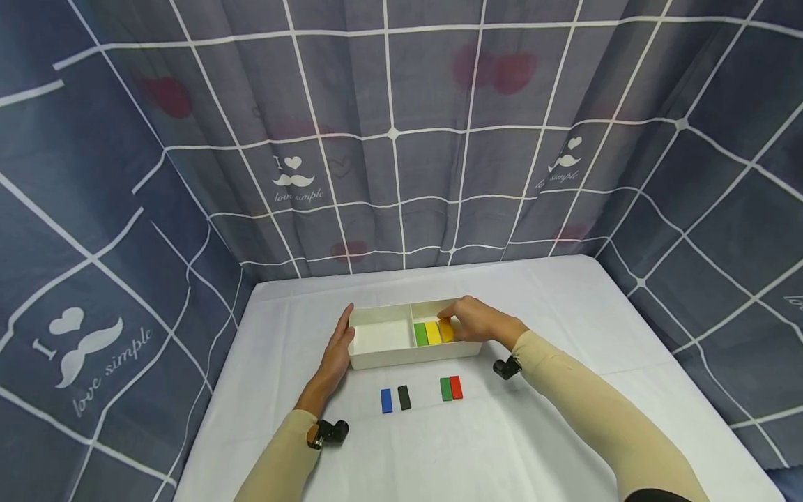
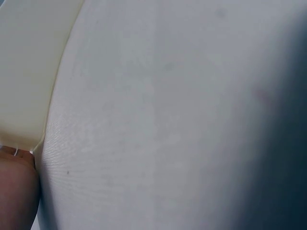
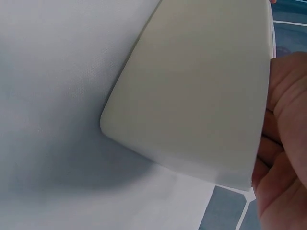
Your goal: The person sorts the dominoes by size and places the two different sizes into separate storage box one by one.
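A white two-compartment box (image 1: 384,359) stands on the table. My left hand (image 1: 334,357) lies along the box's left end, fingers against the wall; in the left wrist view only part of the hand (image 2: 18,191) shows at the edge. My right hand (image 1: 479,321) reaches over the right end into the smaller compartment, fingertips pinching an orange block (image 1: 446,330). Beside it in that compartment stand a yellow block (image 1: 433,332) and a light green block (image 1: 420,335). The right wrist view shows the right hand (image 3: 283,143) behind the box wall (image 3: 192,96); its fingertips are hidden there.
In front of the box lie a blue block (image 1: 386,401), a black block (image 1: 404,397), a dark green block (image 1: 446,389) and a red block (image 1: 456,388), the last two side by side. A white cloth (image 1: 502,446) covers the table, with dark checked curtains (image 1: 426,167) around it.
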The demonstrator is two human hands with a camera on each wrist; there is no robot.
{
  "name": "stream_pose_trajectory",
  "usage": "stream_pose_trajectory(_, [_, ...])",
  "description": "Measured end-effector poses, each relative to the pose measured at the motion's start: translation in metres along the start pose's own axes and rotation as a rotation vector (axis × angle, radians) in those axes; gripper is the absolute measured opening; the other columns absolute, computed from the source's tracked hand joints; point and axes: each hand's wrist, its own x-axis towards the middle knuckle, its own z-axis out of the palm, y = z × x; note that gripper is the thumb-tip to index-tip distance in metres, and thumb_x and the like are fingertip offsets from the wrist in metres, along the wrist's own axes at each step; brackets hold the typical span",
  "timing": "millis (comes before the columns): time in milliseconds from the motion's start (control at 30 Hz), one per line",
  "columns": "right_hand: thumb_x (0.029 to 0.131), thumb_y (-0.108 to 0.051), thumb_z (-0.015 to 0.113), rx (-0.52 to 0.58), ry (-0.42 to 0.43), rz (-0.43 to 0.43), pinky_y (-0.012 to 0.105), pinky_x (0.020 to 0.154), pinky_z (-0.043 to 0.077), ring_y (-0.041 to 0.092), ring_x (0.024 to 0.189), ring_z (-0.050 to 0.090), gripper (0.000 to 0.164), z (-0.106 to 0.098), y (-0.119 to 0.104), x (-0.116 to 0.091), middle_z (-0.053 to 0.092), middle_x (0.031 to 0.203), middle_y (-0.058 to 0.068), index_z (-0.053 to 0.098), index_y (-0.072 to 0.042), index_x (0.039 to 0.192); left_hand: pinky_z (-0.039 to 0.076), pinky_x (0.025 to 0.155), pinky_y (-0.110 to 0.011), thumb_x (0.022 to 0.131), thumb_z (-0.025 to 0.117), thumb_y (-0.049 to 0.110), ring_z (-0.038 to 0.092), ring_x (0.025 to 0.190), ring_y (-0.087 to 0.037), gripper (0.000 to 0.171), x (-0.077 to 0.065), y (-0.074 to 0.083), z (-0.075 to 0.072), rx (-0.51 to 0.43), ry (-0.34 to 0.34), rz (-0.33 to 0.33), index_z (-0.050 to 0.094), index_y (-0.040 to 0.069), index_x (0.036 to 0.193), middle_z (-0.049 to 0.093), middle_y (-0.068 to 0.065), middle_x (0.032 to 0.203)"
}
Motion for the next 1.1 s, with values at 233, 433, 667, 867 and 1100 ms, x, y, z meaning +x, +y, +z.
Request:
stream_pose_trajectory(233, [0.089,-0.006,0.09,-0.016,-0.026,-0.012,0.044,0.111,0.06,0.027,0.124,0.074,0.05,-0.002,-0.002,0.004,0.078,0.134,0.012,0.076,-0.003,0.137,0.001,0.139,-0.061,0.122,0.024,0.019,-0.003,0.172,-0.032,0.058,0.0,0.0,0.0,0.003,0.001,0.005,0.012,0.026,0.178,0.001,-0.007,0.186])
stream_pose_trajectory(433, [0.09,0.0,0.085,-0.037,-0.039,-0.037,0.044,0.109,0.061,0.028,0.117,0.074,0.045,-0.003,-0.004,0.007,0.079,0.131,0.015,0.077,0.0,0.134,0.001,0.139,-0.061,0.122,0.025,0.02,-0.003,0.172,-0.031,0.058,0.0,-0.001,0.0,0.002,-0.002,0.006,0.012,0.027,0.178,0.0,-0.006,0.187])
stream_pose_trajectory(667, [0.091,-0.003,0.087,-0.036,-0.028,-0.043,0.044,0.11,0.061,0.028,0.119,0.074,0.045,-0.002,-0.005,0.007,0.079,0.132,0.015,0.077,0.0,0.134,0.001,0.139,-0.061,0.122,0.024,0.02,-0.003,0.173,-0.031,0.058,0.001,-0.001,0.001,-0.001,-0.007,0.003,0.012,0.029,0.178,0.0,-0.005,0.187])
stream_pose_trajectory(867, [0.092,-0.007,0.088,-0.003,-0.019,-0.014,0.045,0.114,0.058,0.03,0.129,0.072,0.05,-0.001,-0.004,0.004,0.076,0.138,0.013,0.074,-0.002,0.14,0.0,0.138,-0.061,0.122,0.024,0.02,-0.005,0.172,-0.032,0.058,0.002,0.0,0.001,-0.006,-0.006,0.011,0.012,0.025,0.178,0.0,-0.007,0.186])
stream_pose_trajectory(1100, [0.096,-0.015,0.085,0.039,0.037,-0.002,0.049,0.116,0.056,0.031,0.132,0.071,0.048,-0.005,-0.008,-0.002,0.075,0.14,0.013,0.073,-0.001,0.141,0.002,0.139,-0.06,0.122,0.026,0.019,-0.004,0.172,-0.031,0.059,0.003,0.001,-0.002,-0.014,-0.01,0.006,0.011,0.024,0.178,0.0,-0.007,0.186])
